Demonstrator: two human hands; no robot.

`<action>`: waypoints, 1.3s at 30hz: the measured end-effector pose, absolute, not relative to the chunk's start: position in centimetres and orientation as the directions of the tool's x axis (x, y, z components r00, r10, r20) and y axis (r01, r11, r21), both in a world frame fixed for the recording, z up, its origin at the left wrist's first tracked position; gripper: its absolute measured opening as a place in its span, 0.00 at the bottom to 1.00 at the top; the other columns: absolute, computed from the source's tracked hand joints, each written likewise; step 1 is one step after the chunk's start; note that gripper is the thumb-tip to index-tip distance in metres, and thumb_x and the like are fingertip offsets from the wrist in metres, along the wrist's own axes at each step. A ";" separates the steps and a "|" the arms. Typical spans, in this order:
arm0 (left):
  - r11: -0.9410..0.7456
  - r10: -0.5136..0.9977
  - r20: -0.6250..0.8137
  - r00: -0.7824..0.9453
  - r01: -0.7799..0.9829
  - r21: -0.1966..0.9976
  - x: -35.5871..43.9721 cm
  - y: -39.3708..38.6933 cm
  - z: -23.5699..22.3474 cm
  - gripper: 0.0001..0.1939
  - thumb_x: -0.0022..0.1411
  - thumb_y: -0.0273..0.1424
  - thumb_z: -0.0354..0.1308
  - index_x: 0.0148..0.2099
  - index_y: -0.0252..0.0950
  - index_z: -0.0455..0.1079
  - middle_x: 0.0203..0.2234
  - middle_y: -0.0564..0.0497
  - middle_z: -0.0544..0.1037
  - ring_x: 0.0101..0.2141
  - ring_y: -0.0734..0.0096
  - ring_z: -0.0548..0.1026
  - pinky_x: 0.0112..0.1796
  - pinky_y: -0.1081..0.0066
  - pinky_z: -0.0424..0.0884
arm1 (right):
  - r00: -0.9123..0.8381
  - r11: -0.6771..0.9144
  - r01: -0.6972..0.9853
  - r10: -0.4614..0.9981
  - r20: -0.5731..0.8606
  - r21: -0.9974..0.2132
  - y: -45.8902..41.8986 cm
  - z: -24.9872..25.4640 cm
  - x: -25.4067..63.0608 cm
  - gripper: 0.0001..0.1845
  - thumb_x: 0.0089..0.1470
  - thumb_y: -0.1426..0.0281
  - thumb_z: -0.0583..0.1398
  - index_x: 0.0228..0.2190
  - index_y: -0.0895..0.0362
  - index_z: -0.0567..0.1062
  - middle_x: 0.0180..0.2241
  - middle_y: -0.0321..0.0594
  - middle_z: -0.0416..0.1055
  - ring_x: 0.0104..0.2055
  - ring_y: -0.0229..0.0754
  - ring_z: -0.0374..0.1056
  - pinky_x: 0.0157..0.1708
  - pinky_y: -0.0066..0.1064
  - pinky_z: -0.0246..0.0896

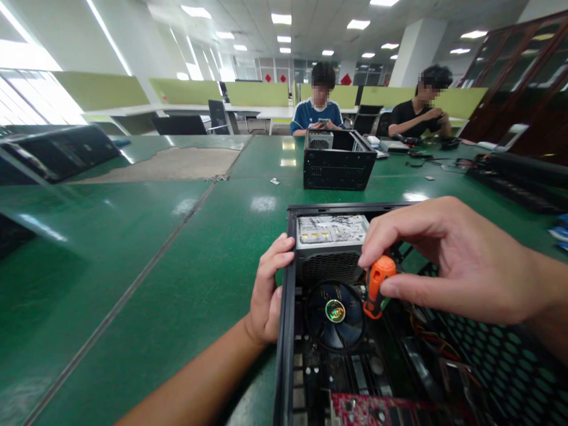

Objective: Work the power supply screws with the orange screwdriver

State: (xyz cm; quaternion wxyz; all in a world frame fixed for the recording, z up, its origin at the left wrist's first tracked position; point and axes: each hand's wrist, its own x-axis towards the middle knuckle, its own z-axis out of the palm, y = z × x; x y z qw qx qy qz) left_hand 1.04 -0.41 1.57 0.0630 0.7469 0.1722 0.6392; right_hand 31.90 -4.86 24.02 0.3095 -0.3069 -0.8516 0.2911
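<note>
At five o'clock, the computer case [286, 319] is open, cooling fan [335, 319] and power supply [328, 266] seemingly still fitted, the left hand [267, 291] gripping it at ten o'clock, the right hand [464, 269] pinching an orange screwdriver [380, 275].

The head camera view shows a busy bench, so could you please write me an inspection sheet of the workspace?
Surface: green tabletop, seamed, with a worn patch toward the far left.
Work items: open computer case with fan and red circuit board; orange-and-black tool, apparently a screwdriver, tip unclear.
Clutter: second black case beyond; small pale scrap to its left.
Hands: right hand pinches the tool between thumb and fingers; left hand touches the open case's left edge.
Cables: coloured wires inside the open case; others lie far right.
Surroundings: two seated people across the table; yellow-green partitions behind.
</note>
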 end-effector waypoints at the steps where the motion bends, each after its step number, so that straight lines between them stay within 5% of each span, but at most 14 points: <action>1: -0.934 0.336 0.933 0.130 0.175 0.312 1.0 -0.4 1.6 0.27 0.92 0.38 0.63 0.86 0.48 0.76 0.80 0.43 0.86 0.83 0.51 0.81 0.84 0.49 0.79 | -0.620 0.642 0.347 0.704 0.346 -0.683 -4.9 23.9 31.9 0.03 0.59 0.71 0.78 0.36 0.51 0.93 0.34 0.40 0.93 0.32 0.50 0.88 0.34 0.36 0.85; 11: -0.935 0.329 0.935 0.130 0.180 0.305 1.1 -0.4 1.7 0.28 0.92 0.38 0.62 0.87 0.48 0.75 0.80 0.43 0.86 0.83 0.51 0.82 0.83 0.47 0.80 | -0.633 0.564 0.322 0.726 0.270 -0.760 -4.7 24.2 31.8 0.06 0.57 0.72 0.79 0.34 0.51 0.89 0.32 0.38 0.89 0.32 0.45 0.83 0.34 0.33 0.79; 16: -0.929 0.347 0.929 0.126 0.184 0.322 0.9 -0.3 1.2 0.28 0.92 0.38 0.62 0.87 0.50 0.74 0.81 0.44 0.86 0.84 0.49 0.81 0.83 0.44 0.81 | -0.614 0.348 0.342 0.786 0.073 -0.873 -4.4 24.1 31.8 0.23 0.52 0.66 0.87 0.28 0.51 0.79 0.27 0.33 0.81 0.26 0.41 0.75 0.25 0.29 0.69; 21: -0.932 0.340 0.932 0.124 0.178 0.316 0.9 -0.3 1.2 0.29 0.91 0.37 0.64 0.87 0.50 0.74 0.80 0.44 0.86 0.84 0.49 0.81 0.83 0.44 0.81 | -0.573 0.322 0.349 0.817 0.071 -0.880 -4.4 24.2 31.3 0.37 0.48 0.62 0.92 0.22 0.51 0.71 0.24 0.27 0.72 0.26 0.35 0.67 0.24 0.25 0.65; 25: -0.933 0.342 0.931 0.125 0.165 0.320 1.0 -0.3 1.4 0.29 0.92 0.37 0.64 0.87 0.49 0.75 0.81 0.43 0.85 0.84 0.50 0.81 0.84 0.46 0.80 | -0.585 0.313 0.343 0.809 0.060 -0.886 -4.3 24.3 31.7 0.27 0.47 0.66 0.92 0.25 0.52 0.80 0.26 0.31 0.80 0.28 0.39 0.75 0.27 0.27 0.72; 30: -0.932 0.342 0.932 0.116 0.169 0.321 1.1 -0.2 1.5 0.27 0.92 0.40 0.64 0.86 0.50 0.76 0.79 0.42 0.86 0.83 0.48 0.82 0.83 0.45 0.81 | -0.664 0.378 0.303 0.743 0.091 -0.875 -4.2 24.7 32.5 0.07 0.57 0.70 0.84 0.37 0.54 0.94 0.36 0.40 0.93 0.38 0.46 0.89 0.41 0.30 0.85; 39: -0.928 0.351 0.930 0.110 0.176 0.329 0.9 -0.3 1.3 0.27 0.91 0.39 0.64 0.85 0.50 0.76 0.79 0.43 0.87 0.83 0.49 0.82 0.83 0.44 0.81 | -0.713 0.403 0.298 0.697 0.080 -0.865 -4.2 24.9 32.9 0.07 0.63 0.67 0.83 0.42 0.54 0.97 0.39 0.43 0.96 0.41 0.50 0.92 0.44 0.33 0.87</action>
